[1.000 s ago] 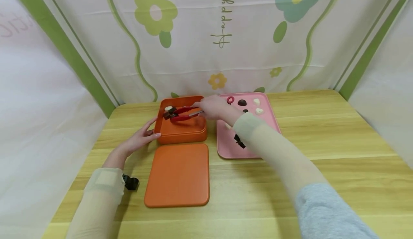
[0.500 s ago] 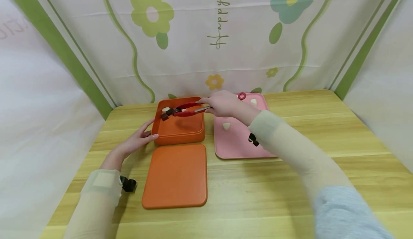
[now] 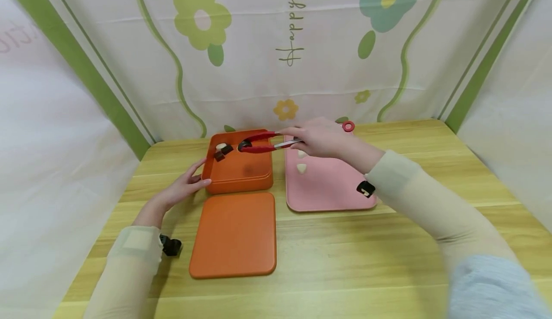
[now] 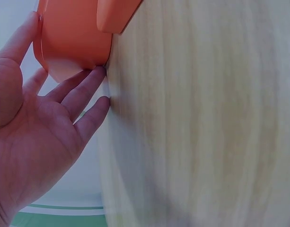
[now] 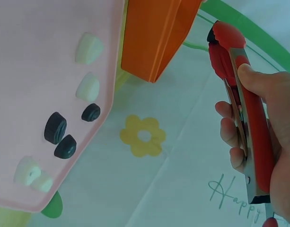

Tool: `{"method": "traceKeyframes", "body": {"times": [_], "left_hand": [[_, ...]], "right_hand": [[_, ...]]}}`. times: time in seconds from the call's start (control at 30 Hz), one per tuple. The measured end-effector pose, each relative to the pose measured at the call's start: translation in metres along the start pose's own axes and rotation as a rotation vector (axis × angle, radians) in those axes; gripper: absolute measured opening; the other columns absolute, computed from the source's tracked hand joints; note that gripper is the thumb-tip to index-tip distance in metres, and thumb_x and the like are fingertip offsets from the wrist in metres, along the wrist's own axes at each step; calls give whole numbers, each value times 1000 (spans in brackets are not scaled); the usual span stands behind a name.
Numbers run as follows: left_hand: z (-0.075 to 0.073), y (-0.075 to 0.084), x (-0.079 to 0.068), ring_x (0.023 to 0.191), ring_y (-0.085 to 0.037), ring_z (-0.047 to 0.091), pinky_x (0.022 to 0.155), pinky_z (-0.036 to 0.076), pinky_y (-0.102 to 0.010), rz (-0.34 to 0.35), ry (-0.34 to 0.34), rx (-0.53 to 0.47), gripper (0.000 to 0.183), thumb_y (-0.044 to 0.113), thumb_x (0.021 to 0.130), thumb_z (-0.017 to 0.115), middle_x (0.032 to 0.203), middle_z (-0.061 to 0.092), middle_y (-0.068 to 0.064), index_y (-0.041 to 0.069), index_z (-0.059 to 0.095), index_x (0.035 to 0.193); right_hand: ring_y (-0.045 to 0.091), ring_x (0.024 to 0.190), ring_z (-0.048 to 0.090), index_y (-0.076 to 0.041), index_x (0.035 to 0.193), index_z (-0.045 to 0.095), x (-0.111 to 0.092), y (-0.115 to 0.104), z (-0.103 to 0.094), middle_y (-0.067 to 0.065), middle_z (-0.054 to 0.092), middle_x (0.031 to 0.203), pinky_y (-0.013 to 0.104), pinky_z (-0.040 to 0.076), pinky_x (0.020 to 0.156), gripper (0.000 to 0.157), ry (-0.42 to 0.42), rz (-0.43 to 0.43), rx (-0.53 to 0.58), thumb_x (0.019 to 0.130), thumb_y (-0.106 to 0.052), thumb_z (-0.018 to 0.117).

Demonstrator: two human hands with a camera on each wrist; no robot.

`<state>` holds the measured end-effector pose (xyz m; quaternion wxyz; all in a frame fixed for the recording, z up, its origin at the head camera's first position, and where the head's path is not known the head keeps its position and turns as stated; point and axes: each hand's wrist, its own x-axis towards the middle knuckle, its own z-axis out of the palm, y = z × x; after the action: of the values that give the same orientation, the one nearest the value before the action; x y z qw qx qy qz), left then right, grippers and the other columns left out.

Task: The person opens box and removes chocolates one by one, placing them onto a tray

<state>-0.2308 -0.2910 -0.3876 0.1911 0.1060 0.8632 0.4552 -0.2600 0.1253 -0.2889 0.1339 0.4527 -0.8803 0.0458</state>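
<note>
My right hand [image 3: 321, 137] grips red-and-metal tongs [image 3: 263, 149] above the orange box [image 3: 239, 185]. Between the tong tips sits a small dark piece [image 3: 244, 144], which shows as a black edge in the right wrist view. In the box's far left corner lie dark brown chocolate-like pieces [image 3: 220, 156] and a round whitish one [image 3: 221, 146]. My left hand [image 3: 185, 187] touches the box's left side, its fingers spread and fairly straight. On the pink tray [image 5: 50, 61] are several white pieces [image 5: 88, 87] and dark ones [image 5: 55, 127]; the right hand hides part of it in the head view.
An orange lid [image 3: 233, 235] lies flat in front of the box on the wooden table [image 3: 327, 266]. The pink tray stands just right of the box. A printed cloth [image 3: 254, 60] hangs behind the table, with cloth at both sides.
My right hand has moved right, drawing the tongs away from the pieces in the box's left corner, a dark piece still between the tips. The left hand stays at the box.
</note>
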Motion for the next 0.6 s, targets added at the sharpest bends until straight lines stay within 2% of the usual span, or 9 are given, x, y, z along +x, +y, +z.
{"method": "traceKeyframes", "body": {"times": [0.1,0.2,0.27,0.43,0.5,0.6], "left_hand": [[0,0,0,143,-44,13,110,10,-64,-2,-2,-3,80,37,100,55,159,5,-25,28,1,158],[0,0,-1,143,-44,13,110,10,-64,-4,0,-8,80,37,100,56,159,4,-24,29,1,158],[0,0,-1,143,-44,13,109,10,-64,-4,-1,-11,80,37,100,56,159,3,-23,29,1,158],[0,1,-2,143,-45,11,109,10,-65,-9,-6,-17,80,38,99,56,160,1,-22,30,1,158],[0,2,-3,143,-45,11,109,10,-65,-12,-7,-19,80,38,99,56,160,1,-22,31,1,158],[1,3,-3,143,-46,10,109,10,-66,-8,-7,-16,81,37,99,56,160,0,-22,30,1,158]], "right_hand": [[21,65,58,-20,132,61,-12,1,-6,3,69,111,37,44,52,39,28,6,-13,94,-26,65],[20,59,56,-22,133,61,-24,3,-10,3,69,112,36,42,49,40,39,28,-26,94,-28,66],[20,62,57,-23,134,60,-31,5,-11,2,70,109,36,43,52,43,36,47,-34,93,-32,66],[23,74,64,-20,135,58,-53,9,-14,4,67,116,37,46,55,47,45,78,-46,91,-33,69],[22,71,63,-19,132,61,-63,10,-14,4,65,121,35,44,52,45,70,79,-40,90,-31,71],[18,61,57,-20,129,63,-79,13,-14,4,66,119,31,38,45,43,126,64,-42,88,-30,73]]}}
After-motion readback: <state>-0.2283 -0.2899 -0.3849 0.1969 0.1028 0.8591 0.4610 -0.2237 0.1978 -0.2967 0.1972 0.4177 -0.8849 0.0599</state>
